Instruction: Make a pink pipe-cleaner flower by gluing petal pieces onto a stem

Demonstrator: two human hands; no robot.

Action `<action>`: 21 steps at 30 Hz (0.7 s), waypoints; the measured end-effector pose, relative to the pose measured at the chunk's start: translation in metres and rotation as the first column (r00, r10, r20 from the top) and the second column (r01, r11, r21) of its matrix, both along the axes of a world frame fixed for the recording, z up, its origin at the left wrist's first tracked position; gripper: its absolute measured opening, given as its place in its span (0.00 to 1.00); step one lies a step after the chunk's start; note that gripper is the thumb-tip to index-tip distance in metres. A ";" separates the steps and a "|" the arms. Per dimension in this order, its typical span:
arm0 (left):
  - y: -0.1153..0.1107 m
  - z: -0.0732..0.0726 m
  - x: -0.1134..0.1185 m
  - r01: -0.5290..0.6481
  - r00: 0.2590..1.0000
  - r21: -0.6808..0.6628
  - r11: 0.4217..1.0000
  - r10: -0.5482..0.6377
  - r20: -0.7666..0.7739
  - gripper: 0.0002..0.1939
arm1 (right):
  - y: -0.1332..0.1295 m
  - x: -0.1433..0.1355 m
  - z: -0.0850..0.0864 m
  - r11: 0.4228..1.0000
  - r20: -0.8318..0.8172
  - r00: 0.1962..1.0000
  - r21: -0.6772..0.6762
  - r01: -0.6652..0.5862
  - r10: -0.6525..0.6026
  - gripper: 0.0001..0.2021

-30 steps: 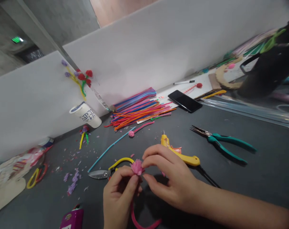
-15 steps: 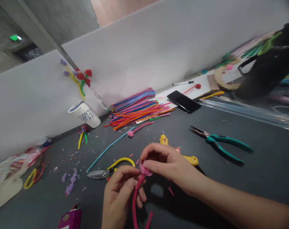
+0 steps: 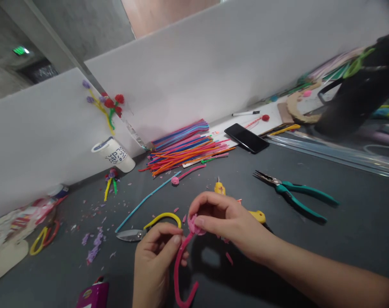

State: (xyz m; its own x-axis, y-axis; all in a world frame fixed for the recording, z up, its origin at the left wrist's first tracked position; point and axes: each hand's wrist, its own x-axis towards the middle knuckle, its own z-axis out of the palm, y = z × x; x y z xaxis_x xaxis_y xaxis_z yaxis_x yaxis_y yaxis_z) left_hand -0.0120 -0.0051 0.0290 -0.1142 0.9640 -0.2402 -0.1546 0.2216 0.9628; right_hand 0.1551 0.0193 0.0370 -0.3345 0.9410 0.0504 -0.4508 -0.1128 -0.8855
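Note:
Between the fingertips of my right hand (image 3: 220,220) is a small pink flower head (image 3: 197,226), partly covered by the thumb. A curved dark pink fuzzy stem (image 3: 178,273) hangs from it and bends up at its lower end. My left hand (image 3: 160,256) has its thumb and index finger closed on the upper stem, just left of the flower. Scissors with yellow handles (image 3: 164,216) lie behind my left hand. A yellow glue gun (image 3: 219,187) is partly hidden behind my right hand.
Colourful pipe cleaners (image 3: 184,149), a black phone (image 3: 246,137) and a white cup (image 3: 117,156) are at the back. Green-handled pliers (image 3: 289,188) lie right. Purple scraps (image 3: 96,246), red-yellow scissors (image 3: 45,237) and a purple box (image 3: 93,295) are left. A black jug (image 3: 355,94) stands at right.
My left hand has moved slightly left and its fingers have closed in on the stem. The stem's lower end has shifted left and up. My right hand stays on the flower.

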 end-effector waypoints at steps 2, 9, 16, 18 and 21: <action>0.002 0.000 -0.001 -0.012 1.000 0.029 1.000 0.012 0.017 0.08 | 0.000 0.000 0.001 1.000 -0.007 1.000 0.000 -0.001 0.001 0.04; 0.008 -0.002 -0.009 0.099 0.994 0.152 0.983 -0.105 0.029 0.05 | -0.001 -0.002 0.000 1.000 0.000 1.000 -0.014 -0.011 0.011 0.04; 0.003 -0.004 -0.007 0.163 0.978 0.098 0.982 -0.173 0.112 0.15 | -0.001 -0.003 -0.004 1.000 0.020 1.000 -0.022 -0.021 0.021 0.05; 0.004 -0.006 -0.006 0.188 0.980 0.121 0.975 -0.194 0.040 0.18 | -0.002 -0.003 -0.004 1.000 0.023 0.999 -0.017 -0.023 0.023 0.05; 0.004 -0.004 -0.005 0.189 0.982 0.123 0.974 -0.187 -0.031 0.17 | -0.002 -0.002 -0.003 1.000 0.032 0.999 -0.007 -0.023 0.023 0.04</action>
State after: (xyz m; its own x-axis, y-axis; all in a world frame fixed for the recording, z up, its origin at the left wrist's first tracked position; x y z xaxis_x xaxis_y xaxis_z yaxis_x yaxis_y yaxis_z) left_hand -0.0171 -0.0007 0.0252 0.0684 0.9908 -0.1165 -0.1024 0.1231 0.9871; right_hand 0.1531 0.0171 0.0340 -0.3576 0.9333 0.0332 -0.4198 -0.1289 -0.8984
